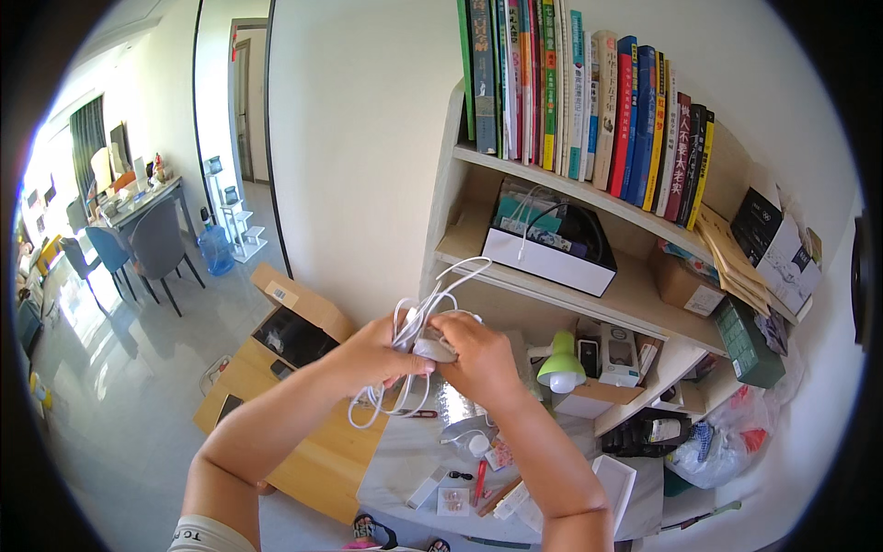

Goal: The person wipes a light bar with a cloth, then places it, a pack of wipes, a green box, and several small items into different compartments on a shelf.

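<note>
A bundle of looped white cable (pixel 411 329) is in my two hands, above the desk's left part. My left hand (pixel 372 354) is closed around the gathered loops, some of which hang below it and some stick up above. My right hand (pixel 480 359) pinches the cable from the other side. Between the hands is a smooth, rounded white piece (pixel 433 350); my fingers partly cover it, so its kind does not show.
Below lies a grey-topped desk (pixel 395 478) with a red pen (pixel 480 482) and small items. A wooden table (pixel 303 451) bears an opened cardboard box (pixel 308 308). On the right, a green lamp (pixel 559 362) stands below shelves with books (pixel 607 120) and a white bin (pixel 547 259).
</note>
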A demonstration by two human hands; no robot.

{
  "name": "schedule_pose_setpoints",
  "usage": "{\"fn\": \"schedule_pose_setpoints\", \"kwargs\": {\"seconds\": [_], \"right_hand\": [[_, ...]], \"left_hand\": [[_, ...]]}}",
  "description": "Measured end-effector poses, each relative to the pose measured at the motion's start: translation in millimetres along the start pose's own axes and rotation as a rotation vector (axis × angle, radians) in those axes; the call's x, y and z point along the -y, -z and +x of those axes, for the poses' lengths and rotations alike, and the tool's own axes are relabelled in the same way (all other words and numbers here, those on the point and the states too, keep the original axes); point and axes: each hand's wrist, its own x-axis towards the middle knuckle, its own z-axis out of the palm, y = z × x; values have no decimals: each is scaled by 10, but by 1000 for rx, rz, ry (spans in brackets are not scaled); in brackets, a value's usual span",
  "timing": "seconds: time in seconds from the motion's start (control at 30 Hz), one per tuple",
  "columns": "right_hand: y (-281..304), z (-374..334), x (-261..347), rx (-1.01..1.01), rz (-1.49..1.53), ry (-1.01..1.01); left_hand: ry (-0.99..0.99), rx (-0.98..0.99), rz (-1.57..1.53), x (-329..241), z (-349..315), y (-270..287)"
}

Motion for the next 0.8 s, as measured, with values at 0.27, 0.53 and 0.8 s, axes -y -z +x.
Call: {"fn": "schedule_pose_setpoints", "kwargs": {"seconds": [0.27,0.53,0.8], "right_hand": [[-20,56,-262,-91,490,-450],[-2,918,-789,-59,1146,-1048],[-105,1341,-855,-375,1543,-1410]], "left_hand": [[50,-32,288,-786,360,376],[57,-219,1103,-1353,1485,246],[-43,-213,333,-1522,1247,6]]}}
